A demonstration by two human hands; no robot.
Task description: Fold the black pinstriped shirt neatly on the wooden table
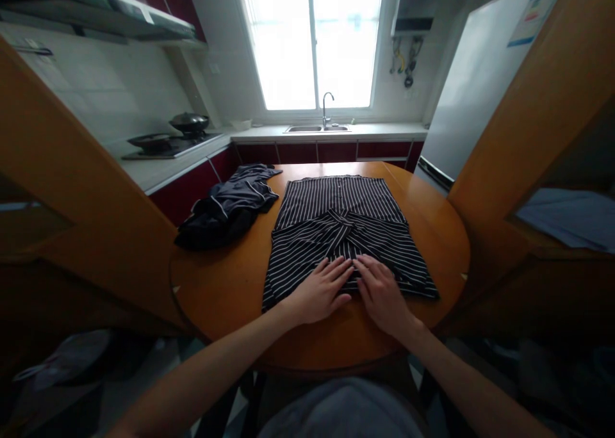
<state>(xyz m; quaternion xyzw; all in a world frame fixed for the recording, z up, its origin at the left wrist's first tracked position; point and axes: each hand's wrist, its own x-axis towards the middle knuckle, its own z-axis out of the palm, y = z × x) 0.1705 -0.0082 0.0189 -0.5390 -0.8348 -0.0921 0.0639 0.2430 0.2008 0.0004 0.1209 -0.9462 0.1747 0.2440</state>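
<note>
A black shirt with white stripes point(343, 198) lies spread on the round wooden table, its sleeves folded across the front so that they meet near the middle. My left hand point(323, 292) rests flat on the near edge of the shirt, fingers stretched out. Beside it, my right hand point(380, 294) lies on the same edge with its fingers extended. The fingertips of both hands nearly touch at the shirt's middle. Neither hand grips the cloth. The part of the shirt under my fingers is hidden.
A heap of dark clothes point(230, 201) with white piping sits at the table's left side. The wooden table point(307, 345) has a rounded edge. Beyond it are a sink point(303, 129), a stove point(180, 145) with pans, and a fridge point(473, 92) at right.
</note>
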